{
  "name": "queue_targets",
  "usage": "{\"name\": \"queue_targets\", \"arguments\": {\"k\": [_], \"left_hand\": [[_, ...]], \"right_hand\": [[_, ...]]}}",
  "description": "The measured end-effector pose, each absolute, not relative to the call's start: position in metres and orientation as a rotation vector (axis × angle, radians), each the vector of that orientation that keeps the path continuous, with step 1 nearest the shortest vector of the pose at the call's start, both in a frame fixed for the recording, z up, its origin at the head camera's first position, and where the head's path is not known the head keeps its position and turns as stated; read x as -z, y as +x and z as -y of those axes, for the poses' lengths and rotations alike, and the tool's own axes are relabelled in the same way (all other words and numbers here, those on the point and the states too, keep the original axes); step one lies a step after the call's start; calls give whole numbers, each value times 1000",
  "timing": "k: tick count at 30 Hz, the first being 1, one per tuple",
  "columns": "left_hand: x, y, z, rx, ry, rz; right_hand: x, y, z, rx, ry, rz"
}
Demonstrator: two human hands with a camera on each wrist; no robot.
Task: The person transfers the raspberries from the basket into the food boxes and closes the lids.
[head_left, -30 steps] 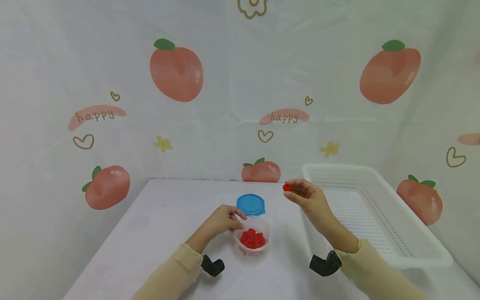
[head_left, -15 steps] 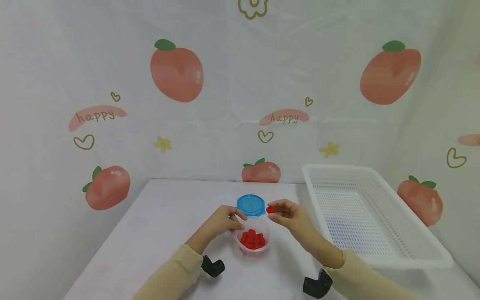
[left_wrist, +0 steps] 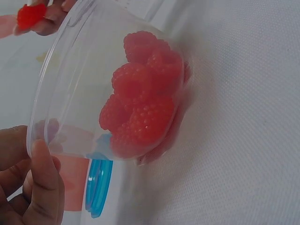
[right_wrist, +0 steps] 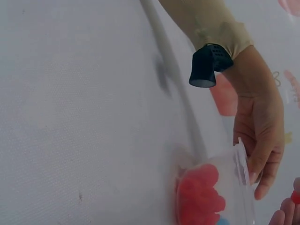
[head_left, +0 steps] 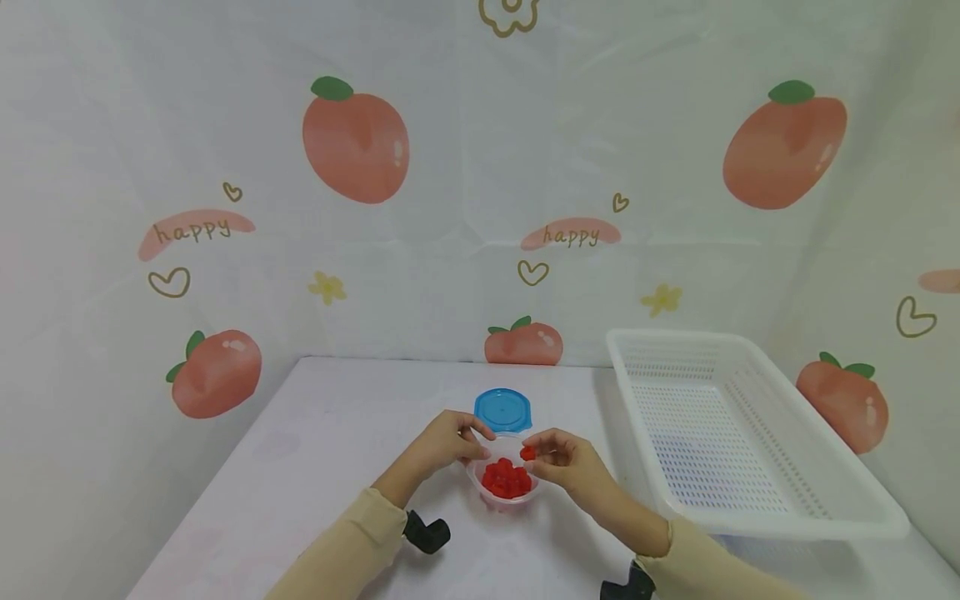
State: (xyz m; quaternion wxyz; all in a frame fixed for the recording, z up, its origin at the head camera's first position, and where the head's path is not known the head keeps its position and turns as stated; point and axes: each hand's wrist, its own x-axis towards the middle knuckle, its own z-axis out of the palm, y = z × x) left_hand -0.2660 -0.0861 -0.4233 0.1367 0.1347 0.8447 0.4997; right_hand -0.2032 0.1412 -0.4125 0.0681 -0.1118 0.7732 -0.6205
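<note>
A round clear plastic tub (left_wrist: 77, 103) stands upright on the white tabletop, with several red raspberries (left_wrist: 140, 96) heaped on its bottom. My left hand (head_left: 450, 440) pinches the tub's rim at its left side between thumb and fingers. Over the right part of the opening, my right hand (head_left: 567, 463) holds one raspberry (head_left: 528, 453) between thumb and fingertips. That same berry appears above the rim in the left wrist view. Behind the tub lies its blue lid (head_left: 502, 409), flat on the table.
A large white perforated basket (head_left: 795, 527) occupies the right side of the table, beyond my right forearm. A white backdrop printed with peaches (head_left: 356, 150) rises behind the table. Each wrist carries a black camera mount (head_left: 426, 533).
My right hand has come left and down with the raspberry, from beside the basket to over the tub. The left hand keeps its place on the rim.
</note>
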Motion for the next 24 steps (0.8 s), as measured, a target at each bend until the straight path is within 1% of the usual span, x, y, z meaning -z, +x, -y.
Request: {"name": "queue_targets", "arguments": {"k": [24], "left_hand": [[423, -267, 87, -1436, 411, -2458]], "right_hand": [[420, -211, -139, 1713, -374, -2376]]}}
